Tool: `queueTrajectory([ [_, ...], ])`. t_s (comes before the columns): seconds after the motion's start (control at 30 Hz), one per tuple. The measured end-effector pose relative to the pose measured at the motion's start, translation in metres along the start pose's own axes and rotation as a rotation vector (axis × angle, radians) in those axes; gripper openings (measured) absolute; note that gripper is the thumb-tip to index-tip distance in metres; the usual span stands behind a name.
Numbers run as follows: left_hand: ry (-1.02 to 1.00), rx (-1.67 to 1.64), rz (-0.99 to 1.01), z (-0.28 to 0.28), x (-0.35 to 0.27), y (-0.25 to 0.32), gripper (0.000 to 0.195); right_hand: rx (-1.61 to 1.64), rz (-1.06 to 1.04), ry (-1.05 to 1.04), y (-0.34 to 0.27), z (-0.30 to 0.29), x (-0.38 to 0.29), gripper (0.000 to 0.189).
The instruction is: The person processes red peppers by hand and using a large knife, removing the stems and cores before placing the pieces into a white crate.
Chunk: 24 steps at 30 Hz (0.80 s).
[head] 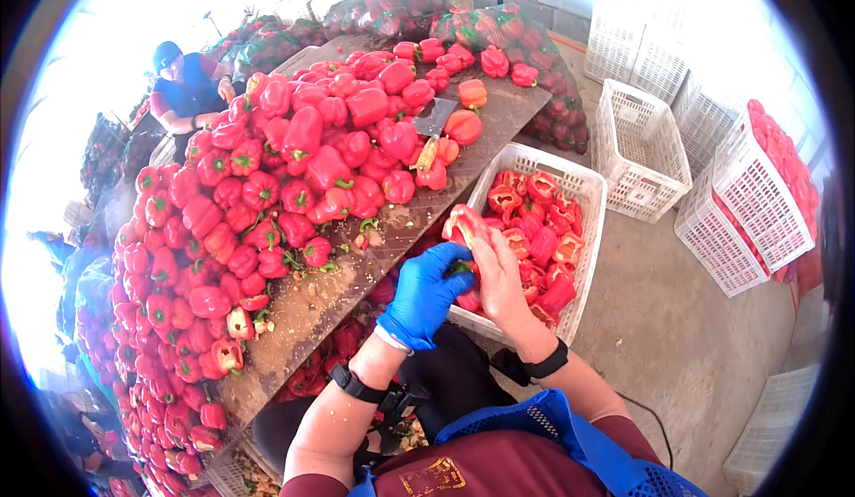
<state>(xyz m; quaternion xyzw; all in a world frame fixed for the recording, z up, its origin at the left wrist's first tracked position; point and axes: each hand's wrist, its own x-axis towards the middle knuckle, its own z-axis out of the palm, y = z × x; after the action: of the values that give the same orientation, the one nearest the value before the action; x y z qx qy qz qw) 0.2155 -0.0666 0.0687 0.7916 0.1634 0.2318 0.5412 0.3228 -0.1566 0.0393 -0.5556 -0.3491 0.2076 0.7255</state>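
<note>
My left hand (pixel 427 293), in a blue glove, has its fingers around the green stem end of a red bell pepper. My bare right hand (pixel 494 270) holds an opened red bell pepper piece (pixel 462 226), its pale inside showing. Both hands meet over the near left side of a white plastic crate (pixel 591 256) that holds many cut, hollow red peppers (pixel 542 246). To the left, a large heap of whole red bell peppers (pixel 327 166) covers much of a wooden table (pixel 320 296). Seeds and green scraps lie along the table's near edge.
A person (pixel 190 89) sits across the table. Net sacks of peppers (pixel 554 83) stand behind it. An empty white crate (pixel 644 156) and stacked crates with red peppers (pixel 761 196) stand on the concrete floor at right. A flat metal sheet (pixel 434 116) lies on the heap. A cable (pixel 658 420) runs across the floor.
</note>
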Motion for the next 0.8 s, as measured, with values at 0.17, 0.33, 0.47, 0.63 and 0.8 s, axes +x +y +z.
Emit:
queueTrajectory([
  [0.17,0.179,-0.741,-0.265,0.007,-0.008,0.011,0.027,0.011,-0.032,0.097,0.008,-0.008,-0.004,0.03],
  [0.33,0.117,-1.02,-0.222,-0.009,-0.016,0.002,0.038,-0.903,0.107,0.108,0.003,-0.079,-0.028,0.024],
  [0.47,0.073,-1.037,-0.273,-0.025,-0.033,-0.002,0.036,-1.417,0.243,-0.221,0.028,-0.12,-0.037,0.025],
  [0.63,0.354,-0.767,-0.176,-0.028,-0.05,0.011,0.025,0.004,0.558,-0.443,-0.04,-0.016,-0.019,0.026],
  [0.8,0.429,-0.699,-0.152,-0.032,-0.061,0.021,0.022,-0.06,0.317,-0.49,-0.052,0.042,-0.019,0.022],
])
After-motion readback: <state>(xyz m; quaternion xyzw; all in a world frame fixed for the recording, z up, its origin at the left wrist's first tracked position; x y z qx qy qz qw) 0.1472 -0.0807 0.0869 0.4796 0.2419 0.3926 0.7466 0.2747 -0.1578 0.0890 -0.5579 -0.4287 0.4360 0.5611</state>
